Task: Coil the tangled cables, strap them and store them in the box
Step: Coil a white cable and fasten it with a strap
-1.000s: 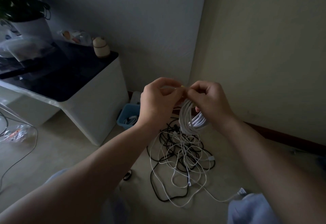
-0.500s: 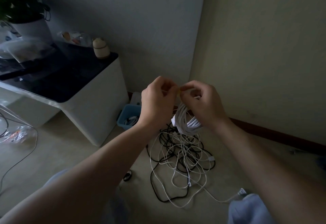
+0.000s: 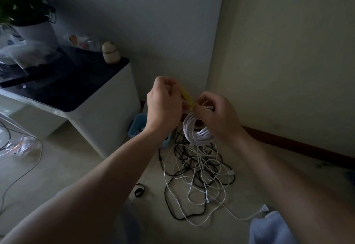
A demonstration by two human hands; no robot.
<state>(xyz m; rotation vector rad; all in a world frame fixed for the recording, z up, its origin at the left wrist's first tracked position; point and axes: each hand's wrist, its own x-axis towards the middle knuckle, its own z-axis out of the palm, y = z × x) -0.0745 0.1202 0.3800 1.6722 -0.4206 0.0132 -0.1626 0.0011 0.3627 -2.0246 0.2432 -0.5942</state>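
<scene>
Both forearms are held extended forward, with the hands raised side by side above the floor (image 3: 73, 169), in front of the room corner.

The left hand (image 3: 163, 109) is seen from the back with its fingers curled. The upper end of a yellow strap (image 3: 186, 95) is pinched at its fingertips. The strap slants straight down to the right hand (image 3: 217, 118).

The right hand is curled over the top of the coiled white cable (image 3: 192, 131), which is gripped there and hangs below as an upright bundle of loops. Whether the strap is passed round the coil cannot be told.

The tangled cables (image 3: 199, 170), black and white, lie on the floor directly below the coil, near the wall corner. The blue box (image 3: 136, 126) stands on the floor by the wall, between the white cabinet (image 3: 107, 109) and the tangle, and is partly hidden by the left wrist. A small black loop (image 3: 139, 190) lies on the floor beside the tangle, nearer the person.
</scene>
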